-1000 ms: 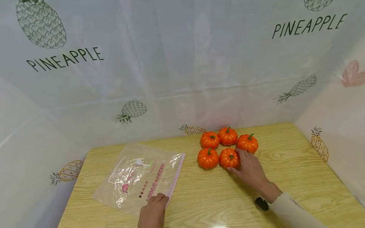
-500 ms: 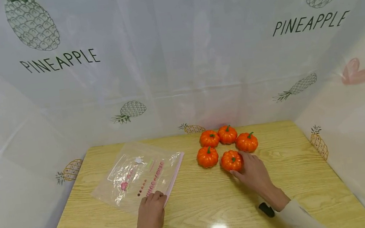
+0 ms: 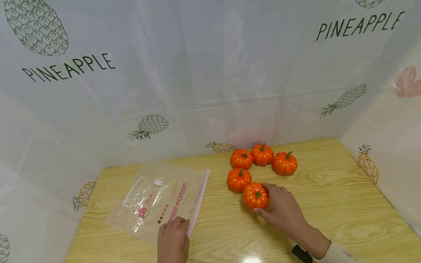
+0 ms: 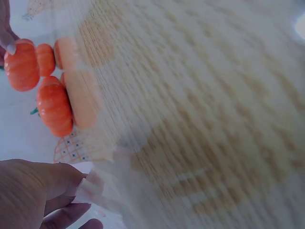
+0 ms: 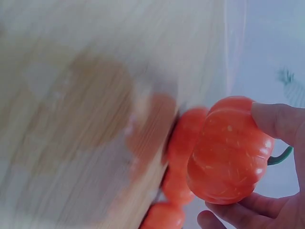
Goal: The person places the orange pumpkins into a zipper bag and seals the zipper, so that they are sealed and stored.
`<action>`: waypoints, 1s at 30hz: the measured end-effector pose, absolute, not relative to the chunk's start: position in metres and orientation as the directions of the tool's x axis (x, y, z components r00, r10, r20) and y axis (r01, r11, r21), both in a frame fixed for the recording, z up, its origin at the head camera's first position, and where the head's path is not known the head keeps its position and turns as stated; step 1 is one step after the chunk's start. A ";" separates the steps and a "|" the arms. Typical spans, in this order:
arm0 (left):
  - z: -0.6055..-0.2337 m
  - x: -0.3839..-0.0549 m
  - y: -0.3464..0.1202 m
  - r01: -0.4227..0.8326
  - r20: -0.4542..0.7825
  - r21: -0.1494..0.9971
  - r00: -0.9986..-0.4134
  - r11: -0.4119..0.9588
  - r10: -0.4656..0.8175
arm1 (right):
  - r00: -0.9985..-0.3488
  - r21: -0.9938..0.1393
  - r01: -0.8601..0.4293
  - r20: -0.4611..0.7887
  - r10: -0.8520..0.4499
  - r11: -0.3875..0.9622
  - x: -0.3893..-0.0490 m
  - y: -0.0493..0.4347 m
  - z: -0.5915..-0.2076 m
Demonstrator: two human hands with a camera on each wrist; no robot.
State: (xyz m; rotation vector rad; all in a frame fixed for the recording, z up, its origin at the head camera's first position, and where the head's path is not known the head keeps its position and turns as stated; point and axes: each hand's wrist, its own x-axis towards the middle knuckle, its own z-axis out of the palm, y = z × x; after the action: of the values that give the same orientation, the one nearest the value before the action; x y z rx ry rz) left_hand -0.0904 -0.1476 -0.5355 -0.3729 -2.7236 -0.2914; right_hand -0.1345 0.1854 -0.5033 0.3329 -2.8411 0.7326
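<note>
My right hand (image 3: 283,208) grips a small orange pumpkin (image 3: 255,196) with a green stem, thumb on one side and fingers on the other. In the right wrist view this pumpkin (image 5: 231,150) is seen raised off the table, with other pumpkins behind it. Several more pumpkins (image 3: 242,159) stand grouped just beyond it. On the left lies a clear zip bag (image 3: 156,199) with pink print and a pink top strip. My left hand (image 3: 172,246) pinches the near corner of that strip; the left wrist view shows the bag's edge (image 4: 93,188) between thumb and fingers.
The light wooden table (image 3: 225,252) reaches back to a pale sheet (image 3: 202,62) printed with pineapples, which also rises at both sides. A black strap piece (image 3: 302,254) sits at my right wrist. Bright glare shows near the table's front.
My right hand has lifted the front pumpkin out of the group and carried it left and nearer to me. The left hand stays at the bag's corner.
</note>
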 end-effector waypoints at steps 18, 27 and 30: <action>-0.538 -0.093 -0.148 0.296 0.475 0.130 -0.857 0.946 0.202 | -0.901 -0.460 -0.432 0.260 -0.347 0.776 -0.117 0.110 -0.510; -0.537 -0.093 -0.149 0.290 0.479 0.127 -0.855 0.948 0.198 | -0.886 -0.478 -0.464 0.225 -0.407 0.746 -0.115 0.081 -0.516; -0.537 -0.092 -0.148 0.289 0.483 0.127 -0.854 0.949 0.196 | -0.877 -0.478 -0.479 0.232 -0.420 0.736 -0.115 0.072 -0.517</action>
State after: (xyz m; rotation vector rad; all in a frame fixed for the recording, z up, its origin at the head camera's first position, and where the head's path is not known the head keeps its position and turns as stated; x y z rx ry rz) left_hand -0.0925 -0.1484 -0.5371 -0.3464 -2.6227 -0.2681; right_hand -0.1155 0.0719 -0.5168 0.7342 -2.8257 0.8234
